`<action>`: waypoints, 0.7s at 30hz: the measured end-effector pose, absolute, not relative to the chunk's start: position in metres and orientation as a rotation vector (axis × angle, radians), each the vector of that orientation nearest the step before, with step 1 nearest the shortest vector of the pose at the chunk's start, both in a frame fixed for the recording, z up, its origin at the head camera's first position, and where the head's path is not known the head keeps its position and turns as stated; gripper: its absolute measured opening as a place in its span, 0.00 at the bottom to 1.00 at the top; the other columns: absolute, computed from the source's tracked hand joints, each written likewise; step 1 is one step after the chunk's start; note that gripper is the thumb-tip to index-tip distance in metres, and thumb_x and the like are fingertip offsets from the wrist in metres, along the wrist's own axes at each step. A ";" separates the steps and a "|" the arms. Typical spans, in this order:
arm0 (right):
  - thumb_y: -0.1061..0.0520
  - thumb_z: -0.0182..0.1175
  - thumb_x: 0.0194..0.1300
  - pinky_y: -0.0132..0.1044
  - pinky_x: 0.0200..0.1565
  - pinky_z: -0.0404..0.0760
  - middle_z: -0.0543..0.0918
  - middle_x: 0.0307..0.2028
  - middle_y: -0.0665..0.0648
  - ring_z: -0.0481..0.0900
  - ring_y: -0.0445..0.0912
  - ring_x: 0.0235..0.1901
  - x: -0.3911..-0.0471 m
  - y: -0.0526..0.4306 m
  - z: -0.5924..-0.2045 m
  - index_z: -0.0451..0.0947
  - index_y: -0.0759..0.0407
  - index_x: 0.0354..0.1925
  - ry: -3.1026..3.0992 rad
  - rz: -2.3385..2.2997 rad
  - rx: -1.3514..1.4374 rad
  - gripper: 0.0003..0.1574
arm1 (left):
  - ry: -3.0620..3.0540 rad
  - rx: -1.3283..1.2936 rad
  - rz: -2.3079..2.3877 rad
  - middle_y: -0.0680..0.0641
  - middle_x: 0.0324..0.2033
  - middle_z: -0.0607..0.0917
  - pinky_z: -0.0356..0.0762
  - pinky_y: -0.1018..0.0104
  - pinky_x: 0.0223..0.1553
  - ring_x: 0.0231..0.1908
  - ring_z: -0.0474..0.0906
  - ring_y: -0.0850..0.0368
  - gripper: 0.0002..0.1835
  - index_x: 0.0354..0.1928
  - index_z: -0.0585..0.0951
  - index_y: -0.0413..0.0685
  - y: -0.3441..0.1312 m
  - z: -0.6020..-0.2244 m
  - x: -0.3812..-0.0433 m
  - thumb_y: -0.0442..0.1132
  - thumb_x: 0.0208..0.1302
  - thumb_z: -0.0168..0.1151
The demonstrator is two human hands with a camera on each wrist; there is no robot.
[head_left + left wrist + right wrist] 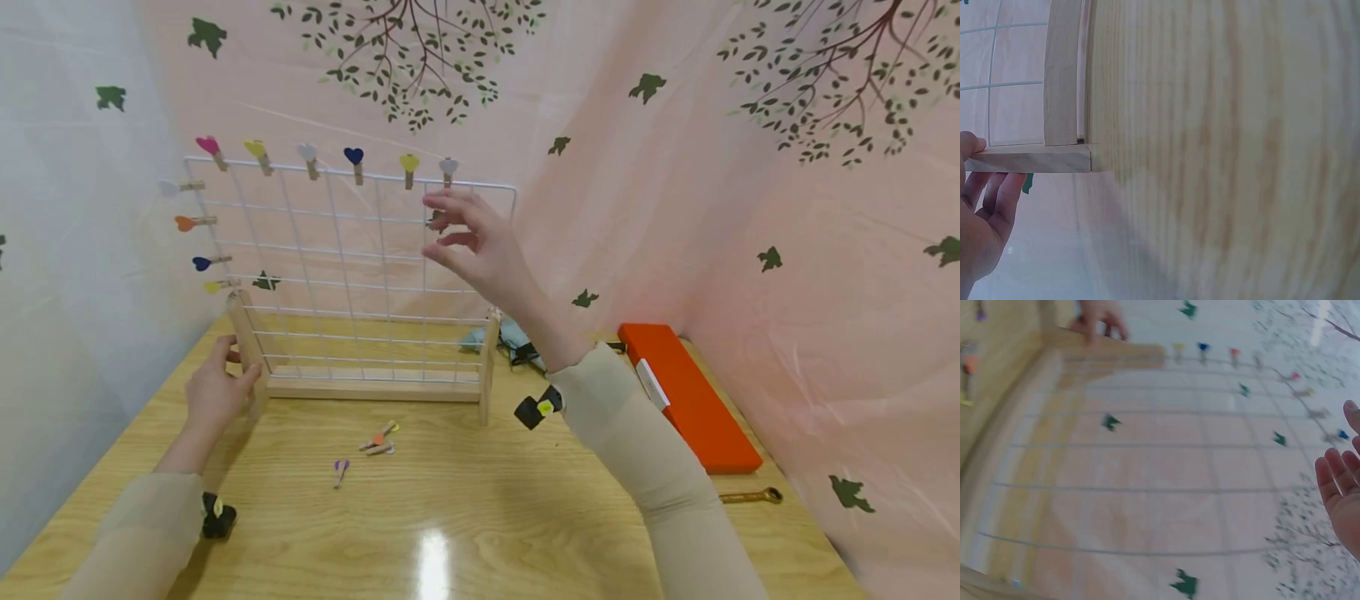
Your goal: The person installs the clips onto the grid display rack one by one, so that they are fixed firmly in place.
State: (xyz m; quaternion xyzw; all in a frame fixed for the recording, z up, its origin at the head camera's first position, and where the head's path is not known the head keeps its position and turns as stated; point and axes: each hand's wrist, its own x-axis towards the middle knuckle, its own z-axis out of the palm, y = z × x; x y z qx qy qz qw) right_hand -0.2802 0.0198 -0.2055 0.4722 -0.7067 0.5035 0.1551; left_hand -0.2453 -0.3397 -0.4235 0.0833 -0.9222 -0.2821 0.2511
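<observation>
A white wire grid [378,217] stands upright in a wooden stand [375,390]. My left hand [216,392] grips the stand's left upright [1035,161], thumb on one face and fingers on the other. Raised at the grid's upper right, my right hand [487,246] holds nothing; its fingers are loosely bent, the thumb apart. Just above those fingertips, a white heart clothespin [448,169] is clipped to the top wire. Several more heart clothespins run leftward to a pink one [208,147]. Others, including an orange one [186,223], clip onto the left side wire.
In front of the stand lie loose heart clothespins, among them an orange one [379,438] and a purple one [341,472]. On the right are a red-orange box [693,400] and a wrench [753,497]. A light-blue bundle [517,337] sits behind the stand.
</observation>
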 end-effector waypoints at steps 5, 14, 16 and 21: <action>0.60 0.62 0.54 0.36 0.47 0.74 0.69 0.56 0.56 0.72 0.47 0.47 -0.282 0.005 -0.259 0.66 0.61 0.57 -2.200 1.340 1.485 0.32 | -2.513 0.226 -0.768 0.33 0.40 0.75 0.63 0.53 0.28 0.28 0.77 0.39 0.25 0.57 0.62 0.39 -0.340 -0.422 -0.246 0.41 0.60 0.54; 0.49 0.62 0.54 0.31 0.45 0.74 0.73 0.51 0.46 0.73 0.41 0.46 -0.292 -0.023 -0.384 0.70 0.48 0.54 -2.544 1.070 1.688 0.29 | -2.531 0.232 -0.778 0.33 0.40 0.75 0.63 0.52 0.29 0.27 0.77 0.39 0.25 0.57 0.62 0.39 -0.340 -0.424 -0.248 0.43 0.61 0.53; 0.48 0.62 0.53 0.30 0.44 0.74 0.74 0.49 0.44 0.73 0.41 0.45 -0.289 -0.026 -0.404 0.73 0.48 0.52 -2.602 1.016 1.739 0.26 | -2.533 0.232 -0.775 0.33 0.40 0.75 0.63 0.52 0.28 0.27 0.77 0.39 0.25 0.57 0.62 0.39 -0.340 -0.425 -0.248 0.43 0.61 0.53; 0.51 0.63 0.53 0.26 0.43 0.72 0.75 0.42 0.45 0.74 0.39 0.41 -0.284 -0.028 -0.436 0.77 0.52 0.45 -2.677 0.922 1.850 0.19 | -2.527 0.236 -0.762 0.33 0.40 0.76 0.64 0.53 0.28 0.27 0.77 0.40 0.25 0.57 0.62 0.39 -0.341 -0.426 -0.248 0.42 0.61 0.54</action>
